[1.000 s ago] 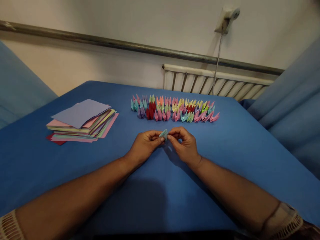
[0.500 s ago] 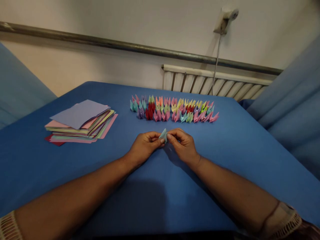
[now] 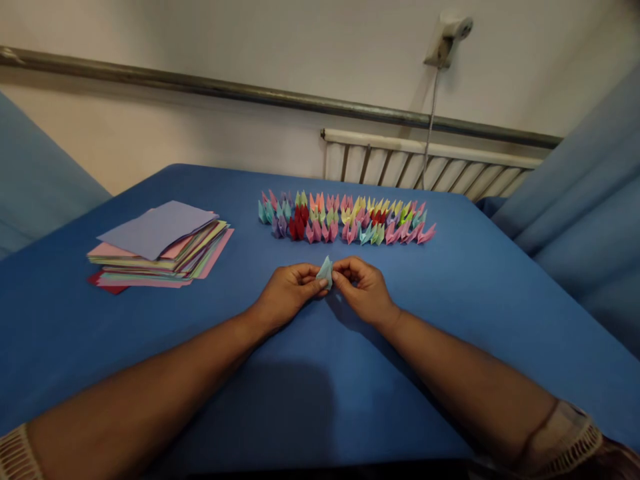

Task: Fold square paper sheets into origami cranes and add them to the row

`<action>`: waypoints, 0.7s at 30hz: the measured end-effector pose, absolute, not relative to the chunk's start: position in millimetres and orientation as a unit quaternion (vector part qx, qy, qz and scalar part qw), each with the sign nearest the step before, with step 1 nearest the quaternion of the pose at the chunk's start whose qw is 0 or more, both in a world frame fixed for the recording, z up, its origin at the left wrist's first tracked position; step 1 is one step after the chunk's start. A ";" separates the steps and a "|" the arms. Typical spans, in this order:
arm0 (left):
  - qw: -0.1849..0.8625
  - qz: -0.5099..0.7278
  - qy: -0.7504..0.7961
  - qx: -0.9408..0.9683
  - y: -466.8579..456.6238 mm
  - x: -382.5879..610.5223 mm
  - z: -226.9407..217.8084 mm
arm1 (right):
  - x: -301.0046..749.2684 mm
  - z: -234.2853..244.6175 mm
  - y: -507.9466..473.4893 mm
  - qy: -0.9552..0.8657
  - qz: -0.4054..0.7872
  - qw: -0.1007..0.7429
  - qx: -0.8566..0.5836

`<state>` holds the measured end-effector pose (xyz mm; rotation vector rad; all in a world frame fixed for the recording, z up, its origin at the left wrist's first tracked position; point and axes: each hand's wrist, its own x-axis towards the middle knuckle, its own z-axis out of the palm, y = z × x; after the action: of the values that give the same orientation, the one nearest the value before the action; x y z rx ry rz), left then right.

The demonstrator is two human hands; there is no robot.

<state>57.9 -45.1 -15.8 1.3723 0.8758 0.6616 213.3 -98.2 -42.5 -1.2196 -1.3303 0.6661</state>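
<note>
A small light-blue folded paper (image 3: pixel 325 271) is held just above the table, its pointed end up. My left hand (image 3: pixel 290 290) pinches its left side between thumb and fingers. On the other side, my right hand (image 3: pixel 365 287) has thumb and forefinger closed at the paper's right edge. Its finer folds are too small to make out. Beyond my hands stand rows of folded paper cranes (image 3: pixel 350 220) in pink, red, yellow, green, purple and blue.
To the left lies an uneven stack of coloured paper sheets (image 3: pixel 160 243), a lavender one on top. A blue cloth covers the table (image 3: pixel 240 400). Behind it are a wall pipe (image 3: pixel 225 89), a radiator (image 3: pixel 390 160) and a socket with a plug (image 3: pixel 447 40). Blue curtains (image 3: pixel 595 200) hang at both sides.
The light-blue paper looks slightly turned, with more of its face and point showing. Both hands stay almost in place. The whole view has shifted a little.
</note>
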 end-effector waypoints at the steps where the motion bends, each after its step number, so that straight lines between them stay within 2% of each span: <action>1: 0.628 0.288 0.385 0.612 -44.7 57.7 -17.3 | 213.1 -41.8 -98.5 -0.571 0.272 0.569 -0.526; 4: 0.610 0.281 0.385 0.633 -44.2 57.2 -21.1 | 213.4 -40.2 -99.5 -0.573 0.258 0.562 -0.537; 8: 0.639 0.277 0.383 0.606 -45.9 57.5 -19.7 | 214.2 -41.0 -98.9 -0.565 0.276 0.580 -0.518; 15: 0.665 0.286 0.396 0.566 -50.3 59.1 -9.0 | 210.4 -38.1 -96.6 -0.475 0.377 0.628 -0.488; 21: 0.651 0.278 0.395 0.585 -49.7 59.6 -10.7 | 210.3 -31.8 -101.4 -0.495 0.374 0.611 -0.493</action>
<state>59.6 -49.7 -10.7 1.3291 0.8973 0.6305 210.3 -101.4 -31.8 -1.1374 -1.1417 0.8626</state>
